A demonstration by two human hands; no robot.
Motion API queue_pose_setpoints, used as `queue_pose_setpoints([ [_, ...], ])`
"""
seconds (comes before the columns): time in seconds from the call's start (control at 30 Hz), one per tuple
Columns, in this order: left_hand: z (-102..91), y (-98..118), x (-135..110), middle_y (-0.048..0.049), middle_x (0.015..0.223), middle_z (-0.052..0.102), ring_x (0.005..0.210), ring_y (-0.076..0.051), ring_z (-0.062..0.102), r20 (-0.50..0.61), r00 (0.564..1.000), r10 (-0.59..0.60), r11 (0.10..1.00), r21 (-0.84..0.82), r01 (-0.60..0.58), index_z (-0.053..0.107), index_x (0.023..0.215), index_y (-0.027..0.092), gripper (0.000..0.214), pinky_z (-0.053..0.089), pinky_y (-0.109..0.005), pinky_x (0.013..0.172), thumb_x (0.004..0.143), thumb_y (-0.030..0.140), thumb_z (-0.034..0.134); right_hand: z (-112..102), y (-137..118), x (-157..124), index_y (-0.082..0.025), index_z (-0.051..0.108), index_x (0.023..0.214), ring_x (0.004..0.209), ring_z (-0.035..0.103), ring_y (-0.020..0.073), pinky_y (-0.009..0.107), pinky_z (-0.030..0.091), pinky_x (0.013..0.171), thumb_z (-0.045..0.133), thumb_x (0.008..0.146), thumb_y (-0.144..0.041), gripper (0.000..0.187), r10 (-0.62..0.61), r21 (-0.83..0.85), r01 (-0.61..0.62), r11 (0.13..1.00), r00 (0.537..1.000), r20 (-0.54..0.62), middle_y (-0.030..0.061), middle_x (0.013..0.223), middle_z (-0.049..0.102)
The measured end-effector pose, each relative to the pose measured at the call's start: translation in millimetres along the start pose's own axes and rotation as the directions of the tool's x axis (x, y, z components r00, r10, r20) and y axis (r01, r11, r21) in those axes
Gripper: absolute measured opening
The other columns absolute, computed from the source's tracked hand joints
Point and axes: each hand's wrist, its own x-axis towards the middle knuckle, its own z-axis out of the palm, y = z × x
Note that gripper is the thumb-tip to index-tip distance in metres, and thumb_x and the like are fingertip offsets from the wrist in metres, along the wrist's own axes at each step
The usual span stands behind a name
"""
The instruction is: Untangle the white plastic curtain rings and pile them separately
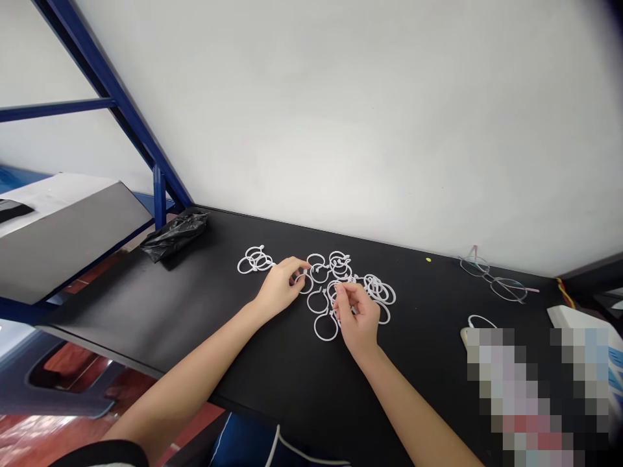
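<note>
On the black table (219, 246), as the head view shows it, white rings (327, 302) with small knobs lie loosely grouped near the middle, some overlapping, others just beside one another. At the left side of this group is the left hand (282, 282), its fingers bent and its thumb set apart from the fingertips, right at a ring (312, 283); whether it grips that ring I cannot tell. The right hand (357, 314) is over the near part of the group, fingers curled, with thumb and forefinger brought together above the rings; whether a ring is pinched there is too small to tell. Just right of this hand, several rings (384, 292) overlap in a tight bunch. Left of the left hand, and apart from the main group, a smaller cluster of rings (255, 261) overlaps.

At the far left corner of the table is a crumpled black plastic bag (176, 235), near a blue metal frame (109, 84). Farther left is a grey box (78, 233) with a pale top. Toward the far right, a pair of eyeglasses (488, 277) lies near the white wall (341, 130), with a small yellow speck (428, 260) to its left. Nearer on the right, a white cable (479, 316) curves beside a pixelated patch.
</note>
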Motion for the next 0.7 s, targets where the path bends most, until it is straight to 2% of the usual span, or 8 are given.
queue_pose_setpoints([
  [0.13, -18.2, -3, 5, -0.0048, 0.096, 0.069, 0.089, -0.021, 0.060, -0.039, 0.998, 0.052, 0.949, 0.313, -0.038, 0.065, 0.091, 0.020, 0.015, 0.047, -0.038, 0.084, 0.087, 0.014, 0.052, -1, 0, 0, -0.018, 0.060, 0.082, 0.045, 0.055, 0.0099, 0.021, 0.044, 0.044, 0.053, 0.092, -0.028, 0.016, -0.003, -0.004, 0.003, 1.000, 1.000, -0.006, -0.0025, 0.057, 0.057],
  [0.27, -43.9, -13, 9, -0.0044, 0.091, 0.072, 0.087, -0.023, 0.060, -0.202, 0.979, 0.001, 0.850, 0.516, 0.106, 0.066, 0.085, 0.020, 0.016, 0.040, -0.043, 0.091, 0.090, 0.025, 0.052, -1, 0, 0, -0.019, 0.060, 0.081, 0.046, 0.055, 0.0101, 0.021, 0.045, 0.044, 0.053, 0.092, -0.028, 0.016, 0.000, -0.003, 0.000, 1.000, 1.000, -0.008, -0.0023, 0.057, 0.057],
  [0.37, -57.4, -23, 10, -0.0051, 0.094, 0.073, 0.090, -0.025, 0.062, -0.256, 0.963, -0.090, 0.788, 0.573, 0.226, 0.068, 0.087, 0.021, 0.018, 0.036, -0.044, 0.096, 0.089, 0.025, 0.051, -1, 0, 0, -0.019, 0.060, 0.081, 0.046, 0.055, 0.0101, 0.021, 0.045, 0.044, 0.052, 0.092, -0.028, 0.017, 0.002, -0.001, -0.002, 1.000, 1.000, -0.004, -0.0022, 0.057, 0.057],
  [0.5, -61.2, -33, 8, -0.0063, 0.100, 0.074, 0.095, -0.027, 0.064, -0.216, 0.953, -0.214, 0.737, 0.605, 0.303, 0.071, 0.090, 0.020, 0.023, 0.033, -0.045, 0.101, 0.087, 0.019, 0.049, -1, 1, 0, -0.018, 0.060, 0.083, 0.046, 0.055, 0.0098, 0.021, 0.044, 0.043, 0.052, 0.093, -0.029, 0.017, 0.016, 0.008, -0.016, 1.000, 1.000, -0.001, -0.0019, 0.059, 0.058],
  [0.6, -58.5, -36, 7, -0.0071, 0.102, 0.074, 0.097, -0.027, 0.065, -0.199, 0.952, -0.233, 0.727, 0.615, 0.306, 0.071, 0.092, 0.019, 0.025, 0.033, -0.045, 0.103, 0.086, 0.017, 0.047, -1, 3, 0, -0.018, 0.061, 0.083, 0.046, 0.055, 0.0099, 0.021, 0.044, 0.043, 0.052, 0.093, -0.030, 0.017, 0.020, 0.006, -0.019, 1.000, 1.000, -0.007, -0.0019, 0.059, 0.058],
  [0.7, -56.4, -38, 7, -0.0091, 0.100, 0.074, 0.094, -0.028, 0.065, -0.210, 0.958, -0.194, 0.744, 0.606, 0.283, 0.070, 0.097, 0.018, 0.026, 0.035, -0.048, 0.102, 0.086, 0.017, 0.047, -2, 3, 0, -0.018, 0.061, 0.083, 0.046, 0.055, 0.0100, 0.021, 0.044, 0.043, 0.052, 0.093, -0.030, 0.018, 0.016, 0.008, -0.016, 1.000, 1.000, -0.009, -0.0017, 0.060, 0.058],
])
